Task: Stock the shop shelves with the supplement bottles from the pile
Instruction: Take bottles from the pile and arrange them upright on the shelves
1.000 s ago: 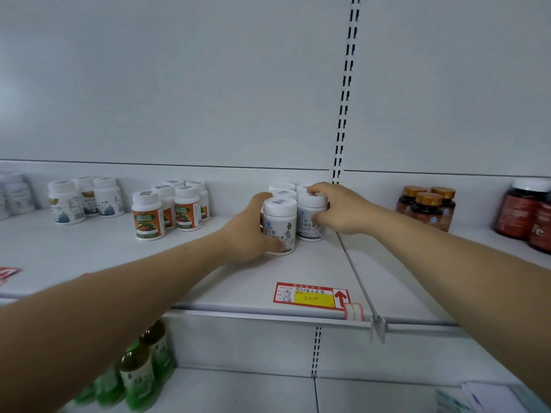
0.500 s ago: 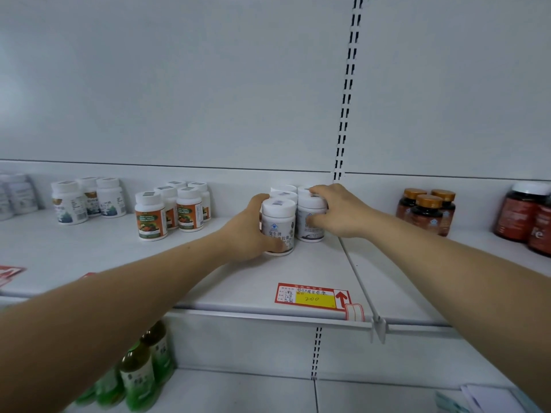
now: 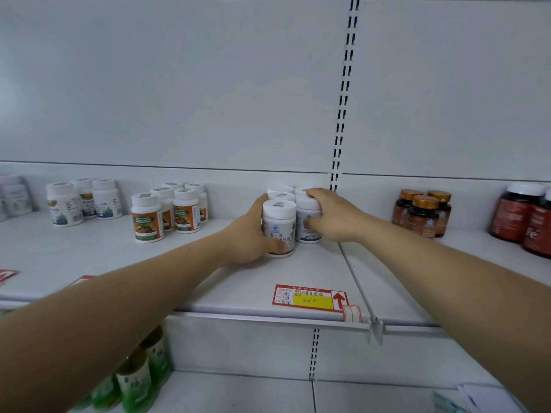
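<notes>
A cluster of white supplement bottles with white caps stands near the middle of the white shelf (image 3: 208, 281). My left hand (image 3: 249, 234) wraps round the front left bottle (image 3: 279, 222), thumb across its label near the base. My right hand (image 3: 331, 216) grips the front right bottle (image 3: 307, 220), fingers curled over its cap and thumb on its side. Two more white bottles (image 3: 280, 190) stand behind them, partly hidden. All bottles rest upright on the shelf.
Orange-labelled white bottles (image 3: 147, 217) and blue-labelled ones (image 3: 64, 204) stand to the left. Amber bottles with gold caps (image 3: 423, 213) and large red-brown jars (image 3: 518, 216) stand on the right shelf section. A red price tag (image 3: 308, 298) lies at the shelf edge. Green bottles (image 3: 134, 380) sit below.
Both hands stay on the two front bottles. The right hand's fingers have slid a little further over the right bottle's cap. The bottles have hardly moved.
</notes>
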The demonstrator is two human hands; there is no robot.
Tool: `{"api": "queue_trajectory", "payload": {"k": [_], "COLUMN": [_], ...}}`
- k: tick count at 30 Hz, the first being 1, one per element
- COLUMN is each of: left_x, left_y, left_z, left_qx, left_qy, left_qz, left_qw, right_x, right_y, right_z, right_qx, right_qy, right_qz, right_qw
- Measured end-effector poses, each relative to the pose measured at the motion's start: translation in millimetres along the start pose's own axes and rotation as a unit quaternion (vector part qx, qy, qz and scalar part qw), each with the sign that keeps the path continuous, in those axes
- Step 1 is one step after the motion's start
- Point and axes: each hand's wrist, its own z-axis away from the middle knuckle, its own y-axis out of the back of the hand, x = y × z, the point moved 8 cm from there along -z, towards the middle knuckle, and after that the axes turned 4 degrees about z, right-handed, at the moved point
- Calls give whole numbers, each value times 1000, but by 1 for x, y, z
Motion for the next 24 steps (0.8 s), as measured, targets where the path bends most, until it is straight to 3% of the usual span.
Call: {"api": "queue_trajectory", "payload": {"k": [9,13,18,24], "left_x": [-1,10,51,99], "left_y": [2,20,29,-6], "left_z": [-3,-1,3,3], "left_qx": [-14,-27,-26,-51], "left_qy": [18,25,-48,-129], "left_qz": [-5,-75,-225,-205], "left_qw": [1000,997,973,969], "right_x": [0,4,19,52], "right_y": [1,29,68,116], "right_z": [4,11,30,76], "right_qx": [-26,-13,6,42], "right_qy": [-13,-20,-60,-133], "right_qz": [-1,49,110,144], "right_qw": [1000,999,992,980]}}
